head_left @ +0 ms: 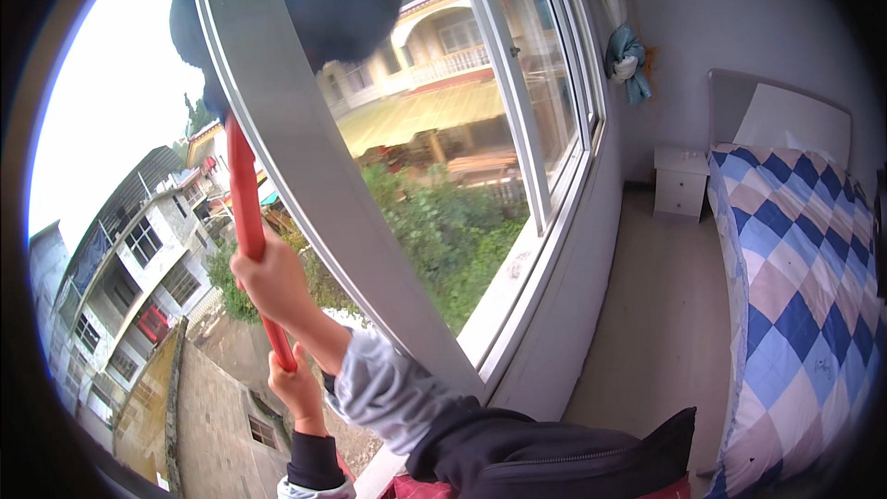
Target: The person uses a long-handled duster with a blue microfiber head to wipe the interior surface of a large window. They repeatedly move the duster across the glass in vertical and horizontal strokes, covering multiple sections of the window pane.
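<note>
A red pole (245, 194) with a dark blue, fluffy mop head (342, 5) rises through the open side of the window. The mop head lies beyond the grey window frame (277, 83), which hides part of it; some of it shows through the glass. My right hand (270, 282) is wrapped round the middle of the pole. Lower down, my left hand (297, 386) grips the same pole, its fingers closed. Both arms reach out past the frame, in grey sleeves with dark cloth over them.
Outside are a grey building (148, 240), green bushes (443, 231) and a yellow house (443, 46). Along the window runs a white sill (504, 300). Indoors, a bed with a checked quilt (785, 259) and a white nightstand (680, 183) stand at the right, near a tied blue curtain (630, 60).
</note>
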